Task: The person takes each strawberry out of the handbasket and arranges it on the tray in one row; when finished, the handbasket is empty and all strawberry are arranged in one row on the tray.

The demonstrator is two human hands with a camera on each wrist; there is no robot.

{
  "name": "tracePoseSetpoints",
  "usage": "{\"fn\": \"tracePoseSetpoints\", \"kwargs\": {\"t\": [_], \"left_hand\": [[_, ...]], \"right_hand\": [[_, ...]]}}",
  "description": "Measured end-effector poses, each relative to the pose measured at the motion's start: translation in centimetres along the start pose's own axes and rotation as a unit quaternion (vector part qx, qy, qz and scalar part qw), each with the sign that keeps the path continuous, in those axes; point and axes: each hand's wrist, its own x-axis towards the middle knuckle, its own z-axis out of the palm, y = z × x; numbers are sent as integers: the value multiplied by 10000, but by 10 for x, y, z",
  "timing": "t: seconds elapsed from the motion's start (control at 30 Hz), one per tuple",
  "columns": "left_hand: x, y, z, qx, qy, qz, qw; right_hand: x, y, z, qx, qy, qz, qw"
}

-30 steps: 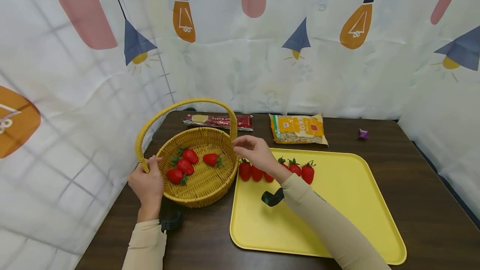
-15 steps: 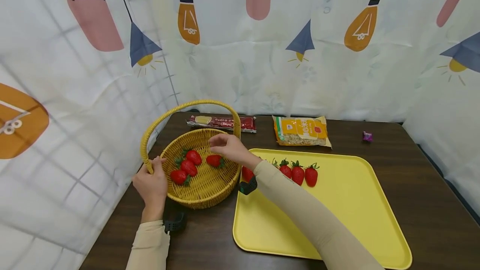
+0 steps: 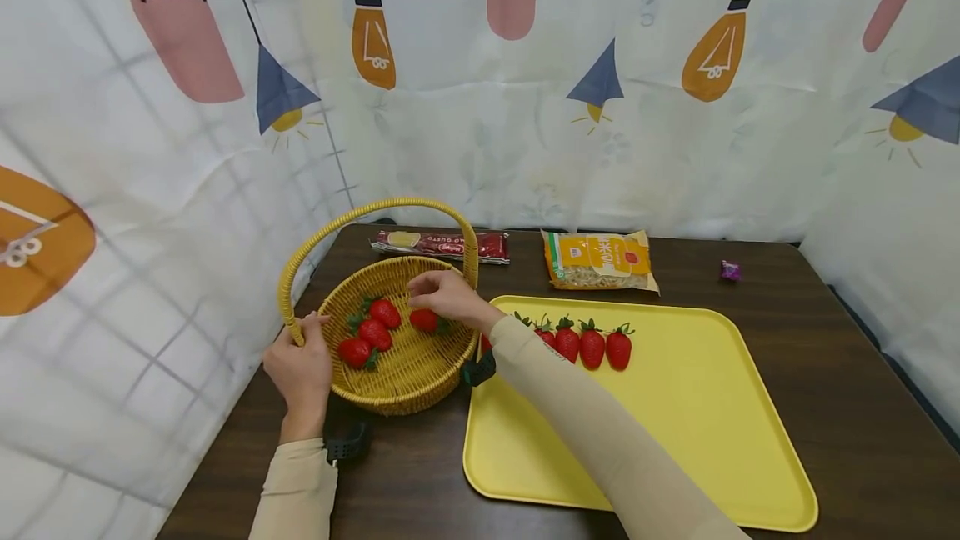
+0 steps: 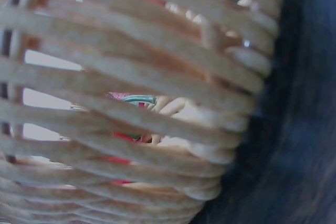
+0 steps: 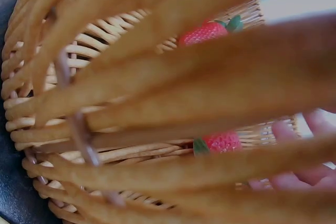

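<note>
A yellow wicker basket (image 3: 402, 408) with a tall arched handle (image 3: 291, 265) stands at the left of the table. My left hand (image 3: 302, 369) grips the lower left end of that handle, at the rim. Inside lie several red strawberries, a group on the left and a single strawberry (image 3: 423, 321) on the right. Over the single one hovers my right hand (image 3: 448, 297), its fingers loosely bent. In the right wrist view, blurred weave crosses the foreground; behind it a strawberry (image 5: 223, 141) shows beside my fingers (image 5: 286, 181). Weave fills most of the left wrist view.
A yellow tray (image 3: 675, 423) lies right of the basket, with a row of several strawberries (image 3: 592, 350) near its back edge, partly behind my right forearm. Behind sit a red snack packet (image 3: 491, 247), a yellow food bag (image 3: 600, 261) and a small purple wrapped piece (image 3: 731, 271).
My right hand has moved left from the basket's right rim to inside it, over the single strawberry. My left hand keeps its hold on the handle.
</note>
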Motion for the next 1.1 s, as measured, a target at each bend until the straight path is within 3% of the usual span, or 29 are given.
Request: {"fn": "tracePoseSetpoints", "kwargs": {"t": [0.2,0.43,0.77,1.1], "left_hand": [[-2,-1,0,19,-17,-88,10000],[-2,1,2,28,-63,-58,10000],[-1,1,3,11,-47,112,9999],[-2,2,0,-42,-72,49,10000]], "right_hand": [[1,4,3,-477,-454,17,9978],[-1,6,1,-614,-1069,-64,9924],[-8,3,0,-1069,-2298,-466,9662],[-6,5,4,-955,-2650,-561,9579]]}}
